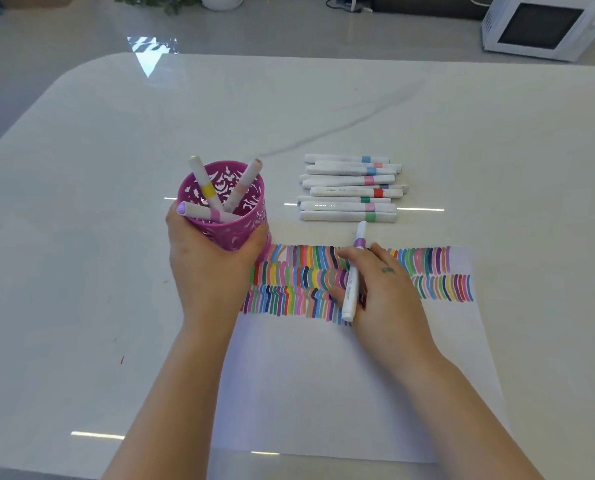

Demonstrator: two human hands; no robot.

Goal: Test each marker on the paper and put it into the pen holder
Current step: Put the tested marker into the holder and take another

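Wrapping your left hand (206, 268) around the near side of the pink pen holder (233, 216), you have its fingers (258, 237) clamped on the perforated wall, thumb at the left rim. The holder stands on the white desk (81, 237), touching the paper's far-left corner. Three markers lean inside it, above your fingers: one with a yellow band (204, 183), one with a brownish cap (244, 185), and one with a pink band (202, 212) lying low across the rim, its lilac end just beside your thumb.

To the right of that hand lies the white paper (323, 393), its far part covered by three rows of short coloured test strokes (289, 282) that run between your two hands and on past the right one.

Your right hand (386, 292) rests on those strokes with its fingers (348, 254) closed around a white marker with a purple band (353, 275). The marker points away from you, its far end sticking out beyond your fingers, its near end showing beside your palm. Whether either end is capped you cannot tell.

Just beyond that far end, on the bare desk, sits a pile of markers (351, 188) lying side by side, their bands blue, pink, red and green.
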